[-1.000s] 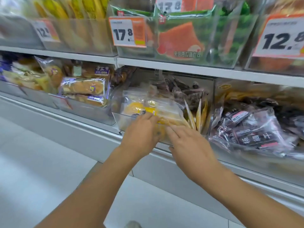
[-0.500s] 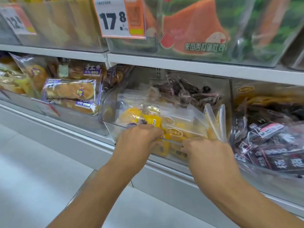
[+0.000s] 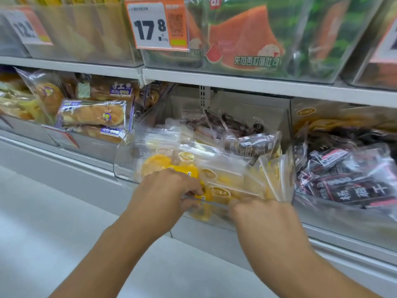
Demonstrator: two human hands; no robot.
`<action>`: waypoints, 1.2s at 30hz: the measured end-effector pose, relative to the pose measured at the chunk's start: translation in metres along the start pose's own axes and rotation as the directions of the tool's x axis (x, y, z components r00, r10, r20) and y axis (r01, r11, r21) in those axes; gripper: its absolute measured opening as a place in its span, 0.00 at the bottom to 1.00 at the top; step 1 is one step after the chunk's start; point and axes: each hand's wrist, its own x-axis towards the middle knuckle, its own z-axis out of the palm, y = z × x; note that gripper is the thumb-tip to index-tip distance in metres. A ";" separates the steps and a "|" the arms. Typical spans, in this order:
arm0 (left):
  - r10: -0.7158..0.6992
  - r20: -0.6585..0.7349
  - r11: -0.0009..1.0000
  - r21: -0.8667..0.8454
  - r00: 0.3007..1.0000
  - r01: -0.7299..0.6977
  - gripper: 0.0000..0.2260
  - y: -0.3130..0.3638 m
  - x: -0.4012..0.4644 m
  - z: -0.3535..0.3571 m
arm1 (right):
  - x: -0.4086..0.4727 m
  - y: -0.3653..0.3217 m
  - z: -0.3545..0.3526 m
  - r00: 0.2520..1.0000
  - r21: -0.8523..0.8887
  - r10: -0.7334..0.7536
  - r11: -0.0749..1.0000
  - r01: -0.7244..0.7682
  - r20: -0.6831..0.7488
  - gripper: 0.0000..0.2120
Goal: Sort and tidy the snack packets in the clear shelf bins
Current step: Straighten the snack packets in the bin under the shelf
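The clear plastic packets of yellow snack pieces (image 3: 217, 177) lay heaped in the middle clear plastic shelf bin (image 3: 123, 168) on the lower shelf, some flat and a few standing on edge against the bin's right wall. Behind them in the same bin lay a clear packet with dark contents and a dark label (image 3: 251, 145).

The left hand (image 3: 163, 194) sat at the bin's front edge, its grip closed on a packet with a bright yellow label (image 3: 189, 172), fingers curled over the front of it. The right hand (image 3: 260, 218) was just beside it at the front rim, fingers curled down into the yellow packets; its fingertips were hidden, but the grip seemed closed on the front packets.

To the right, a neighbouring bin held dark packets printed with white characters (image 3: 352, 186). To the left, another bin held long golden bread rolls in clear wrappers with purple labels (image 3: 94, 115).

On the white shelf above (image 3: 236, 82), a clear bin carried green packets picturing red watermelon slices (image 3: 253, 39), with a white and orange price tag reading 17.8 (image 3: 156, 24) clipped to its front. The pale floor (image 3: 43, 222) lay below.
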 end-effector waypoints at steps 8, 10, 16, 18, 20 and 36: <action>-0.025 -0.090 0.996 0.078 0.996 0.032 0.07 0.044 -0.011 -0.019 | -0.057 0.016 -0.023 0.930 0.075 -0.085 0.990 0.119 -0.358 0.08; 0.102 -0.291 0.993 -0.031 0.951 -0.116 0.11 0.079 -0.018 -0.032 | -0.076 0.053 -0.040 0.933 0.157 0.139 0.983 -0.091 -0.331 0.16; 0.469 -0.164 0.858 -0.148 0.868 -0.492 0.13 0.200 0.007 0.009 | -0.120 0.144 -0.038 0.814 0.057 0.549 0.834 -0.549 -0.191 0.10; 0.453 -0.031 0.883 -0.125 0.891 -0.453 0.16 0.218 0.019 0.031 | -0.126 0.146 -0.032 0.801 0.036 0.578 0.814 -0.580 -0.157 0.08; 0.438 0.021 0.896 -0.095 0.899 -0.435 0.18 0.222 0.030 0.043 | -0.133 0.158 -0.029 0.779 0.040 0.608 0.791 -0.610 -0.151 0.09; 0.178 0.299 0.943 0.222 0.938 -0.249 0.10 0.219 0.084 0.068 | -0.134 0.204 0.002 0.897 -0.076 0.418 0.899 -0.431 -0.142 0.09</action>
